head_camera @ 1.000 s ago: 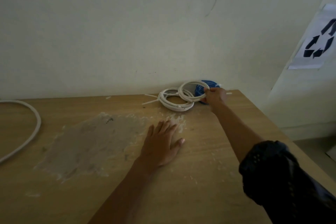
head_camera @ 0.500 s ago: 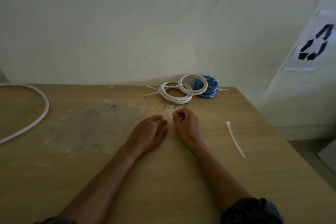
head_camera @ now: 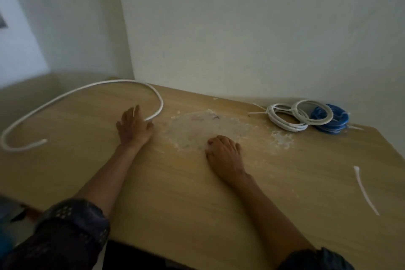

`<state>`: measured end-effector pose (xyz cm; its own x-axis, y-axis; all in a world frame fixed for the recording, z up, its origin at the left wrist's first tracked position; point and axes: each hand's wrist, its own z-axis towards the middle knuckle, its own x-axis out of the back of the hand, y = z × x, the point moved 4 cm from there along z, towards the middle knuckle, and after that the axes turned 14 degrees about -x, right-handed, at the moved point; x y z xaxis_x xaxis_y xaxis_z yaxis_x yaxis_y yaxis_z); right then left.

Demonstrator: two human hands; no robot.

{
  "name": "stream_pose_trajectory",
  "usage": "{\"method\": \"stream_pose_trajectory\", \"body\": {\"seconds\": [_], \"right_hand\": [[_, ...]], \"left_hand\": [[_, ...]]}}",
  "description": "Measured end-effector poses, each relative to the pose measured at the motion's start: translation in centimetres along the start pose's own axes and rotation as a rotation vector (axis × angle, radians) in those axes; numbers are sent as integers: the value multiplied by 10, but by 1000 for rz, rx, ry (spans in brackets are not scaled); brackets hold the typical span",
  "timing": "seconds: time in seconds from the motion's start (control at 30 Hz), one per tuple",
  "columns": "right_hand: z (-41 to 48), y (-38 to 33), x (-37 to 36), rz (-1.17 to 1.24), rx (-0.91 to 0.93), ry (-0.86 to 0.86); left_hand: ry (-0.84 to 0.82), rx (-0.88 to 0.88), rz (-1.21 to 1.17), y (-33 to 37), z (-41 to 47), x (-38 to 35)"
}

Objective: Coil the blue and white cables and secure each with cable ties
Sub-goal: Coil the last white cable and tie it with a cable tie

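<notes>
A long loose white cable (head_camera: 98, 86) curves across the table's far left. My left hand (head_camera: 134, 126) lies flat with spread fingers, its fingertips right at that cable's near end. Palm down on the pale stain rests my right hand (head_camera: 225, 154), fingers bent, with nothing visibly held. At the far right by the wall lie two coiled white cables, one (head_camera: 285, 124) flat and one (head_camera: 313, 121) leaning over a coiled blue cable (head_camera: 333, 125). A loose white cable tie (head_camera: 364, 192) lies at the right, apart from both hands.
The wooden table (head_camera: 186, 199) stands against a white wall, in a corner at the left. A rough whitish stain (head_camera: 192, 126) covers its middle. The table's right edge runs just beyond the cable tie. Tie tails (head_camera: 256, 113) stick out left of the coils.
The view has swung left. My left hand moved left to the loose white cable's end. My right hand stayed near the stain, away from the coils it touched a second ago.
</notes>
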<state>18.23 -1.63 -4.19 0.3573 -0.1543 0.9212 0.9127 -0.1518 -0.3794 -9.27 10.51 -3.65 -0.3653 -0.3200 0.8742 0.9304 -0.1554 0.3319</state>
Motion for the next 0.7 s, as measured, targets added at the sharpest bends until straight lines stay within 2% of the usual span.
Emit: {"method": "stream_pose_trajectory", "body": {"seconds": [0.07, 0.17, 0.23, 0.33, 0.43, 0.57, 0.7], "right_hand": [[4, 6, -2, -8, -5, 0], [7, 11, -6, 13, 4, -12], [5, 13, 2, 186, -30, 20], [-1, 23, 24, 609, -165, 107], [5, 49, 37, 729, -303, 247], [9, 88, 49, 800, -361, 339], [10, 107, 65, 768, -239, 391]], "left_hand": [[-120, -23, 93, -5, 3, -2], [-60, -208, 155, 31, -12, 3], [-36, -397, 51, 67, -34, 2], [-90, -763, -216, 126, -71, 0], [-116, -1008, -342, 166, -89, 0], [-88, -981, -508, 183, -78, 9], [-161, -946, -765, 207, -77, 24]]}}
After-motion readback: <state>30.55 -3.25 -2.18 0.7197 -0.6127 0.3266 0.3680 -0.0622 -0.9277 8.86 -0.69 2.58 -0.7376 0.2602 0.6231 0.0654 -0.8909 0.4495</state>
